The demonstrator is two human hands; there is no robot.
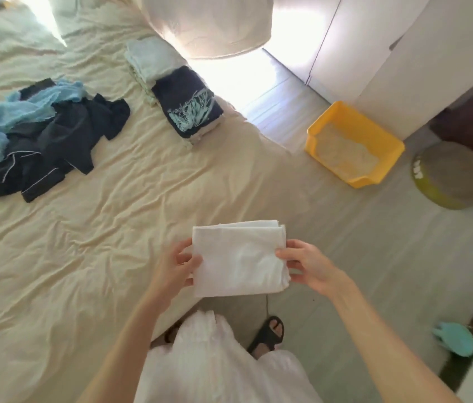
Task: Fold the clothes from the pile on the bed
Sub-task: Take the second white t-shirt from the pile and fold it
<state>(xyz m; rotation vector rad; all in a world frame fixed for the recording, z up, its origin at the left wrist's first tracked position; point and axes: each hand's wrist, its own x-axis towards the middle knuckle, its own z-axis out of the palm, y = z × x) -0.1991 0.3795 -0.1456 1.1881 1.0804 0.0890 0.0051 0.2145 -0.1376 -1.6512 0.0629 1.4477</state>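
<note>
Both grips are pinching the folded white cloth (238,257), left hand (178,264) on its left edge, right hand (306,264) on its right, carrying it off the bed (90,228) corner, well apart from the folded stack (187,112). Judging it ready to stack, keeping thumbs on top and the edges level should be stopping the layers sliding. Beyond the stack, the unfolded pile (34,135) is waiting.

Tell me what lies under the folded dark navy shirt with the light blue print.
Under the folded dark navy printed shirt, edges of folded beige clothes show. How many, and what they are, is covered.
</note>
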